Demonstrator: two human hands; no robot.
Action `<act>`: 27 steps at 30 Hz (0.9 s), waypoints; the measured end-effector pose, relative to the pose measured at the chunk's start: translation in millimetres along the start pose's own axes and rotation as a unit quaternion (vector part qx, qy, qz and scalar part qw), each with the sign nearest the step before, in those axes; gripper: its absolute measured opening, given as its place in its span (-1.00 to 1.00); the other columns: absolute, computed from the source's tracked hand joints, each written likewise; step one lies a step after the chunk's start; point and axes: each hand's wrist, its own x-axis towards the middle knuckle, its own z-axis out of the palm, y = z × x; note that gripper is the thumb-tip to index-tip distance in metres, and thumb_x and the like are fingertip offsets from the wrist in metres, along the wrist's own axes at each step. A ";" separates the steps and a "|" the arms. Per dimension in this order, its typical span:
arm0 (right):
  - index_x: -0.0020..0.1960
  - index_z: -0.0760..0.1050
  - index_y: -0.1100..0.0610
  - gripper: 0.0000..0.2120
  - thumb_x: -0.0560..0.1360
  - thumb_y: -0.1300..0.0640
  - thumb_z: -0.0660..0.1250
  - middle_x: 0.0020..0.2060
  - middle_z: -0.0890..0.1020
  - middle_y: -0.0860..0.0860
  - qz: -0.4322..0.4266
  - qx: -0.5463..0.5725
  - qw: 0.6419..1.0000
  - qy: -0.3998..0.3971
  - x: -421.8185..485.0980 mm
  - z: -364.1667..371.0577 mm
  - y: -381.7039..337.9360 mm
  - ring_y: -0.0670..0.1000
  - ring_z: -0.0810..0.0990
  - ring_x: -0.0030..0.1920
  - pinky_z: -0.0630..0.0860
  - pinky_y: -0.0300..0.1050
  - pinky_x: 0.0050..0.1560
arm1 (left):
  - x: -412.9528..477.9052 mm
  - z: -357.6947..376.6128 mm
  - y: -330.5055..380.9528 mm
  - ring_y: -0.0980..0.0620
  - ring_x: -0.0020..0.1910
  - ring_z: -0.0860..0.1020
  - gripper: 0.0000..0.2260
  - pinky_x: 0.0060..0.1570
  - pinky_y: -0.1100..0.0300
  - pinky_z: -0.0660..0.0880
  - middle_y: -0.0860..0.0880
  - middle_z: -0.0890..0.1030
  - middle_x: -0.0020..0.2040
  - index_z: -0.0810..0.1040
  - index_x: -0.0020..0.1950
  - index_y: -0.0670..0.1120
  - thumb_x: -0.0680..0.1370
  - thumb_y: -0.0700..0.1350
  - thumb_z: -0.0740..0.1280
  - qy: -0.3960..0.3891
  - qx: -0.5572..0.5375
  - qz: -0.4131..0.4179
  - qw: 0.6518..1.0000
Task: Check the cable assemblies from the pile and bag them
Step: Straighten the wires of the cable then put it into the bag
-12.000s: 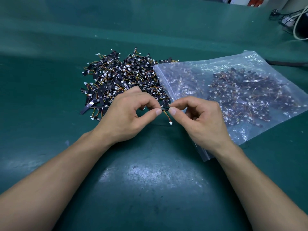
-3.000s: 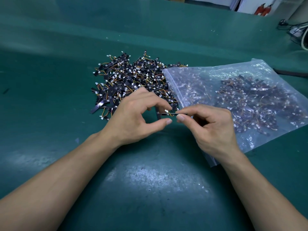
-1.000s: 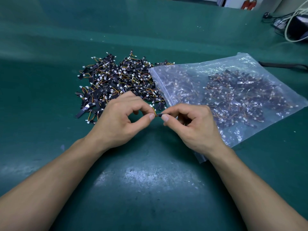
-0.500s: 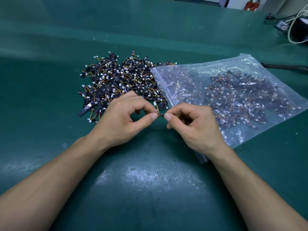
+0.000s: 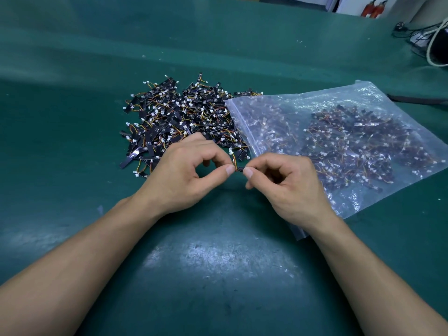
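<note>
Pinched one cable assembly (image 5: 239,168) at both ends, left hand (image 5: 184,180) and right hand (image 5: 286,187) clamped on it, just near of the pile (image 5: 179,117), left of the clear bag (image 5: 358,92).

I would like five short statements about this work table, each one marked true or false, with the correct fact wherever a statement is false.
1. The left hand and the right hand both pinch one small black cable assembly with orange and yellow wires. True.
2. The clear plastic zip bag holds many cable assemblies. True.
3. The loose pile of assemblies lies on the green table mat. True.
4. The bag lies left of the pile. False: it lies to the right of it.
5. The held assembly rests inside the bag. False: it is outside the bag, in front of the pile.
</note>
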 end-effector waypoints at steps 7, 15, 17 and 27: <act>-0.17 0.64 0.04 -0.88 0.53 0.10 0.40 -0.38 0.66 -0.10 0.010 0.006 1.000 -0.013 0.4 0.8 0.9 -0.17 0.38 -0.47 0.30 -0.38 -0.38 | -0.1 -0.8 -0.5 -0.01 -0.18 0.51 -0.88 -0.13 0.05 0.48 0.10 0.62 -0.23 0.65 -0.17 -0.13 0.55 -0.14 0.42 0.004 0.007 0.004 1.000; -0.16 0.64 0.04 -0.90 0.52 0.10 0.40 -0.37 0.66 -0.08 0.011 -0.001 1.000 0.004 0.6 0.3 1.9 -0.18 0.37 -0.48 0.29 -0.40 -0.38 | -0.2 0.2 -0.3 -0.03 -0.16 0.53 -0.89 -0.11 0.02 0.48 0.06 0.65 -0.21 0.67 -0.14 -0.14 0.55 -0.14 0.42 0.001 0.001 -0.010 1.000; -0.11 0.67 0.01 -0.93 0.50 0.04 0.42 -0.35 0.66 -0.08 0.028 0.005 1.000 0.006 0.5 0.1 1.6 -0.17 0.37 -0.47 0.29 -0.39 -0.37 | -0.1 1.0 -0.6 -0.03 -0.17 0.52 -0.89 -0.12 0.03 0.48 0.06 0.64 -0.22 0.66 -0.16 -0.14 0.55 -0.15 0.42 0.005 0.003 -0.009 1.000; -0.22 0.64 0.11 -0.85 0.53 0.15 0.42 -0.40 0.64 -0.03 0.017 0.004 1.000 -0.002 1.4 -2.2 0.9 -0.18 0.38 -0.48 0.31 -0.36 -0.38 | -0.7 1.3 -3.3 0.04 -0.15 0.51 -0.85 -0.10 0.11 0.47 0.11 0.65 -0.18 0.67 -0.11 -0.08 0.56 -0.04 0.39 -0.005 0.000 -0.009 1.000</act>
